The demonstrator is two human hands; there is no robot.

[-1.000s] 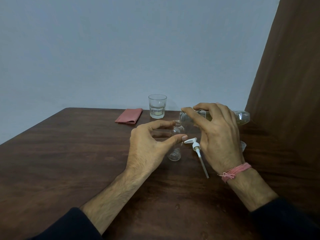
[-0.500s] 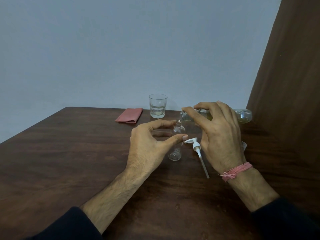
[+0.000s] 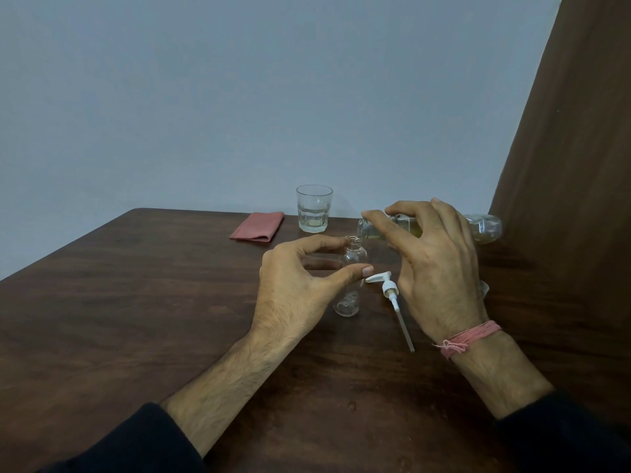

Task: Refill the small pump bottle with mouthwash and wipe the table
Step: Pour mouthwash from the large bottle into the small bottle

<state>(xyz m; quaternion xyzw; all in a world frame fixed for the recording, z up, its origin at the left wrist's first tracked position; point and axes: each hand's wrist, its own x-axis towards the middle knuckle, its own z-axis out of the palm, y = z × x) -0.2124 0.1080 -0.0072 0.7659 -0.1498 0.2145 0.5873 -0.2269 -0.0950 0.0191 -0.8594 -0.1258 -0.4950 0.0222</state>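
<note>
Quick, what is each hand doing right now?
Left hand: fingers and thumb curled round the small pump bottle, steadying it.
Right hand: grips the large bottle, tipped sideways with its mouth over the small one.

A plain domestic room, likely a home: a dark wooden table (image 3: 136,302) set against a bare pale blue-grey wall (image 3: 239,97), a brown curtain (image 3: 573,165) at the right of the frame, a drinking glass (image 3: 314,209) and a folded pink cloth (image 3: 257,227) near centre.

R hand (image 3: 440,268) tips mouthwash bottle (image 3: 485,227) – over pump bottle (image 3: 353,268).
</note>
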